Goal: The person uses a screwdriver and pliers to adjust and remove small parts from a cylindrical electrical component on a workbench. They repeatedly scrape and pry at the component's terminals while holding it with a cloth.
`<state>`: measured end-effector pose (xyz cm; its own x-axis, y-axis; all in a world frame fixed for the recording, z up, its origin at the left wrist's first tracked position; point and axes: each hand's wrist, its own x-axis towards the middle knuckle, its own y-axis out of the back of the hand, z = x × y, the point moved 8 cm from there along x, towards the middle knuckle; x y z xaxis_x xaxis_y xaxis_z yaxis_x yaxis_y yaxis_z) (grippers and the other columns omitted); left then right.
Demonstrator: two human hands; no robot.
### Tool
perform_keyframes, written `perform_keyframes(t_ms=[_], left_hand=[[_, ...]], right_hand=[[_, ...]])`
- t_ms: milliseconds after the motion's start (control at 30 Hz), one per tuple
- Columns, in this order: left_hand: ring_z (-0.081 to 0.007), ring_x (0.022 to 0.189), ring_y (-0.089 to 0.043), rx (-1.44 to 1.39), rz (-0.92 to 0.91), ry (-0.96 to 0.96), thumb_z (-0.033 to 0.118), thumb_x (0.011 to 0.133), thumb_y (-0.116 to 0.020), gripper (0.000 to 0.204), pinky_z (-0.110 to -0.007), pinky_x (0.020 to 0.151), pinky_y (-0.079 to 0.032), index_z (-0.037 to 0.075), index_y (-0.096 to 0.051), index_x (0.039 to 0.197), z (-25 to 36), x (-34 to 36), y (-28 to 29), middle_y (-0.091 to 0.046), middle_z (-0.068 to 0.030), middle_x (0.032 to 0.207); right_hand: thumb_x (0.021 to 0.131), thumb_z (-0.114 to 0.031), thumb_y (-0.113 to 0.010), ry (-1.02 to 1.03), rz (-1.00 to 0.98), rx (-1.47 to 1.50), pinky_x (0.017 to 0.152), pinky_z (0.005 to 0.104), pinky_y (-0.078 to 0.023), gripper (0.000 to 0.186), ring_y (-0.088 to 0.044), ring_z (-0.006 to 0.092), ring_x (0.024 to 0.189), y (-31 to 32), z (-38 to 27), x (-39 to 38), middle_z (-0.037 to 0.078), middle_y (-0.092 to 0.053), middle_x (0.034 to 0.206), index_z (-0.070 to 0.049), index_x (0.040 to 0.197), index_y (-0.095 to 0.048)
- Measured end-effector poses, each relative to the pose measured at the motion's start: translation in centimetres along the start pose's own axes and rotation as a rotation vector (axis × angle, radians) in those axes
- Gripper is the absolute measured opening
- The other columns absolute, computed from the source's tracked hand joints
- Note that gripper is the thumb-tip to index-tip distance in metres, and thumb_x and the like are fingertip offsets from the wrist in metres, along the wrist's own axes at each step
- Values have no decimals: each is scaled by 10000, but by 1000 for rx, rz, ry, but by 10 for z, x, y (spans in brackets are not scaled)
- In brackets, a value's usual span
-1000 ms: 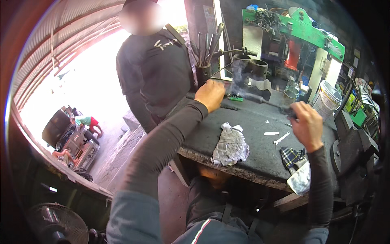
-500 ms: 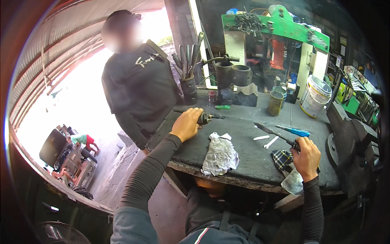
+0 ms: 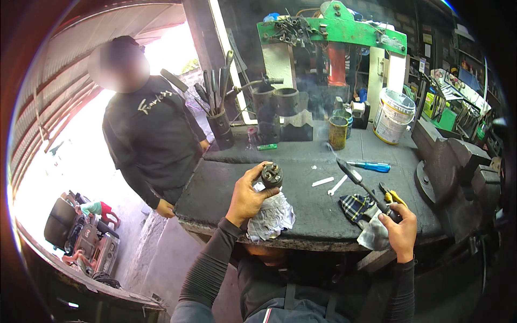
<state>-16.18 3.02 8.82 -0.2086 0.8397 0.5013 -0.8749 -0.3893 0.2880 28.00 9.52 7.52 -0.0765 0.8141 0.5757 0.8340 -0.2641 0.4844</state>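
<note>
— How are the arms set?
— Both forearms rise from six o'clock. The left hand (image 3: 249, 194) is lifted above the bench (image 3: 312, 215), fingers clasped around a small dark round part (image 3: 272, 175) over a grey rag (image 3: 272, 218).
— The right?
— The right hand (image 3: 398, 229), at four o'clock, is clenched on a soldering iron (image 3: 362, 184), tip pointing to eleven o'clock. Its handle is hidden in the fist.

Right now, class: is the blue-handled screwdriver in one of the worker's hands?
No: the blue-handled screwdriver lies on the workbench, apart from both hands.
</note>
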Motion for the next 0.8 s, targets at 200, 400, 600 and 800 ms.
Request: perform_keyframes(t_ms=[200,400,600,800], left_hand=[[-150,1277,-671,11,-4,-13,-3,793,-955,722,-329,1151,-497,38,-676,1458,16,-15,-21,-740,-51,1382],[-163,1255,-682,79,-33,-55,11,787,-961,730,-335,1131,-512,52,-680,1459,13,-18,-36,-748,-70,1368],[-191,1248,-681,79,-155,4,15,778,-954,730,-350,1132,-503,44,-685,1455,2,-22,-52,-744,-91,1353],[-224,1284,-666,100,-180,14,16,758,-949,716,-367,1149,-486,67,-706,1430,-2,-25,-60,-741,-108,1353]], right_hand=[[843,-54,-909,-494,-323,488,553,220,-452,285,-590,40,642,-11,9,-33,-5,-699,844,30,1057,-741],[795,-61,-950,-591,-455,516,568,224,-465,318,-614,45,630,-12,-3,-57,1,-709,763,26,1016,-739],[829,-112,-945,-483,-501,351,593,245,-467,297,-626,55,649,-19,5,-59,6,-711,737,60,1008,-782],[842,-151,-954,-565,-571,349,565,248,-489,349,-633,68,620,-22,2,-64,24,-727,747,78,1048,-791]])
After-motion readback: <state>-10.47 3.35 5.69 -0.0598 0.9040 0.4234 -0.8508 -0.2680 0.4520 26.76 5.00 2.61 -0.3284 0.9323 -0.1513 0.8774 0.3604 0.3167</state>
